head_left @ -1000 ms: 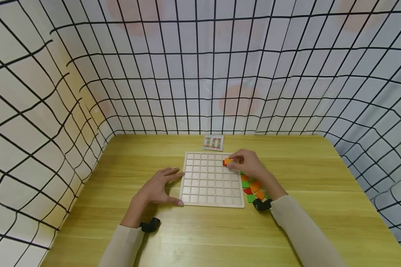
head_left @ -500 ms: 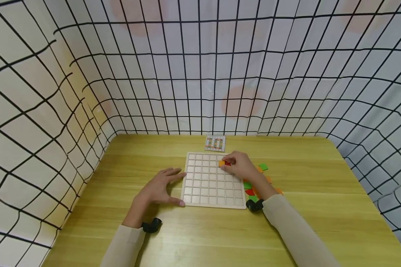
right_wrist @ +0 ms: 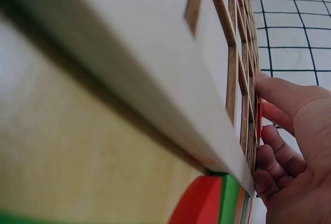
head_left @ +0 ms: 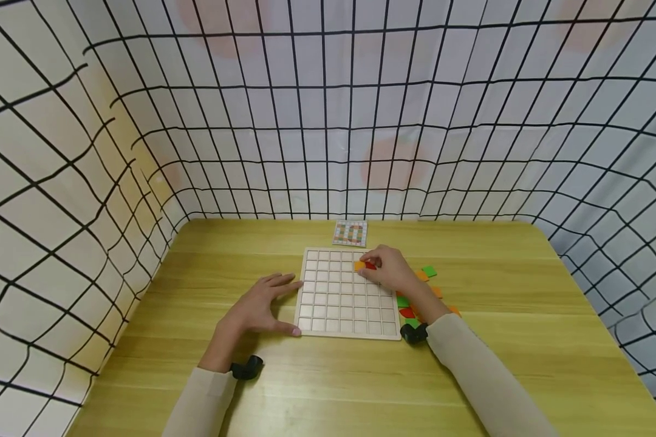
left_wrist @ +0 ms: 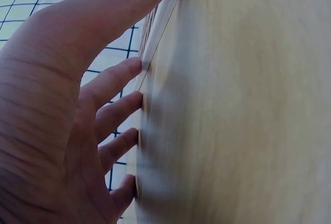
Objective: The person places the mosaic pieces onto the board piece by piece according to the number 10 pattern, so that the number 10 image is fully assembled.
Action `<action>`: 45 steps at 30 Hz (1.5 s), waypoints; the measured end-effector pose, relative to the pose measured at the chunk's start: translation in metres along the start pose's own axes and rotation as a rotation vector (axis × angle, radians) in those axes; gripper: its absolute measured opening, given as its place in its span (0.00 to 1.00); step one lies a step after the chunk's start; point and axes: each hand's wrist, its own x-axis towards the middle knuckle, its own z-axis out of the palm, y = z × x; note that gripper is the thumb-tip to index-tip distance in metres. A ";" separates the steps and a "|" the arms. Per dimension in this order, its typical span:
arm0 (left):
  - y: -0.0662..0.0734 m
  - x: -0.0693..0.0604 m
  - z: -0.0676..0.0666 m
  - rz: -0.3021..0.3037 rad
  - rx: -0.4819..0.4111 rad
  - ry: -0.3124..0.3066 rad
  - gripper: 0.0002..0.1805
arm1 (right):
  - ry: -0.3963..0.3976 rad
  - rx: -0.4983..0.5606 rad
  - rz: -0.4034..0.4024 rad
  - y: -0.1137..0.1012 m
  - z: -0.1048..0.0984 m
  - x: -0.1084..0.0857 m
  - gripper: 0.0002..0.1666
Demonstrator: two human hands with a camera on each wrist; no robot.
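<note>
A pale gridded board (head_left: 341,299) lies on the table. My left hand (head_left: 259,306) has its fingers spread along the board's left side, the thumb touching the near left corner; in the left wrist view the left hand (left_wrist: 77,110) shows straight fingers. Over the board's upper right part, my right hand (head_left: 392,271) pinches an orange tile (head_left: 359,266), with a red tile (head_left: 370,266) just right of it, partly behind the fingers. In the right wrist view, the right hand (right_wrist: 302,141) is at the board's surface beside a red piece (right_wrist: 259,120); the orange tile is hidden there.
Loose green (head_left: 403,301), red (head_left: 407,312) and orange tiles lie right of the board, partly under my right forearm. A patterned card (head_left: 350,233) lies beyond the board's far edge. Black netting over white cloth stands behind the table and at both sides.
My right hand has moved left with the orange tile, from beside or over the red tile's right part to its left side. The left hand stays at the board's left side.
</note>
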 end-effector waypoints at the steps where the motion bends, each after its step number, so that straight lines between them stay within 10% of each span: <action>1: 0.000 0.000 0.000 -0.002 -0.001 -0.001 0.60 | -0.002 -0.002 -0.002 0.000 0.000 0.000 0.20; 45: 0.001 0.000 0.000 -0.010 -0.008 -0.006 0.59 | 0.058 -0.090 0.102 0.065 -0.063 -0.031 0.17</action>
